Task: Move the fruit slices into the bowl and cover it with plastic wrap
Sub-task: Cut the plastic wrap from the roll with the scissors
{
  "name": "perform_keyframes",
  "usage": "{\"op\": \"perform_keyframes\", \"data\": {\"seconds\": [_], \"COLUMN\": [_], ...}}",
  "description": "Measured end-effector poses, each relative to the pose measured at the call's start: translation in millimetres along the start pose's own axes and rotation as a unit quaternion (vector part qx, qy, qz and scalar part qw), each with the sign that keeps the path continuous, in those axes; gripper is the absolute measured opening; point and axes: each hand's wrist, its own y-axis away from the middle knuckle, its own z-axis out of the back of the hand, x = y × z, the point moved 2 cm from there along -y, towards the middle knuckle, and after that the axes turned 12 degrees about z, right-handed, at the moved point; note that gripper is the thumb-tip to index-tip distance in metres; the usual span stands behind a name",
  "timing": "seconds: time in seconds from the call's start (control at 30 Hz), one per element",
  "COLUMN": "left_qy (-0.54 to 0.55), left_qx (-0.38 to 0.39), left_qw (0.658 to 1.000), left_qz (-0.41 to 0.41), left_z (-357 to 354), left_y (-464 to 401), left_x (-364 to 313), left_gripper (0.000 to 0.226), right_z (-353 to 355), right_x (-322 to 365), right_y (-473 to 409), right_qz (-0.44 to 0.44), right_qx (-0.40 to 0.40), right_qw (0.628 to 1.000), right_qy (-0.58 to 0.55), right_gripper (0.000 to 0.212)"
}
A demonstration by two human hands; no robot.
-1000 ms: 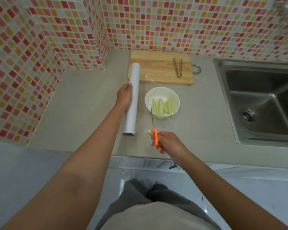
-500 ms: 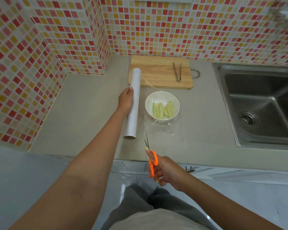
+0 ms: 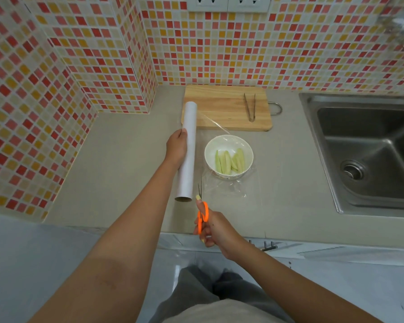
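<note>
A white bowl (image 3: 229, 145) stands on the grey counter and holds several pale green fruit slices (image 3: 230, 160). A clear sheet of plastic wrap (image 3: 226, 185) lies over the bowl and spreads onto the counter in front of it. My left hand (image 3: 176, 148) grips the white wrap roll (image 3: 188, 150), which lies just left of the bowl. My right hand (image 3: 214, 228) holds orange-handled scissors (image 3: 202, 210) at the counter's near edge; their blades point at the wrap beside the roll's near end.
A wooden cutting board (image 3: 226, 108) lies behind the bowl against the tiled wall, with metal tongs (image 3: 250, 107) on it. A steel sink (image 3: 369, 150) fills the right side. The tiled corner wall (image 3: 56, 89) juts out on the left.
My right hand pulled the scissors back from beside the bowl to the near edge of the counter. The wrap now lies looser in front of the bowl. The left hand kept hold of the roll.
</note>
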Motion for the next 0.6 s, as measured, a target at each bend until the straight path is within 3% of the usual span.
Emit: {"op": "perform_keyframes", "data": {"seconds": [0.6], "left_qy": [-0.011], "left_qx": [-0.004], "left_qw": [1.000], "left_qz": [0.012], "left_z": [-0.6], "left_y": [-6.5], "left_x": [1.6], "left_gripper": [0.032], "right_z": [-1.4], "right_x": [7.6], "right_y": [-7.7], "right_qz": [0.057], "right_qx": [-0.025], "right_qw": [0.998], "right_qy": [0.000], "right_gripper": [0.055]}}
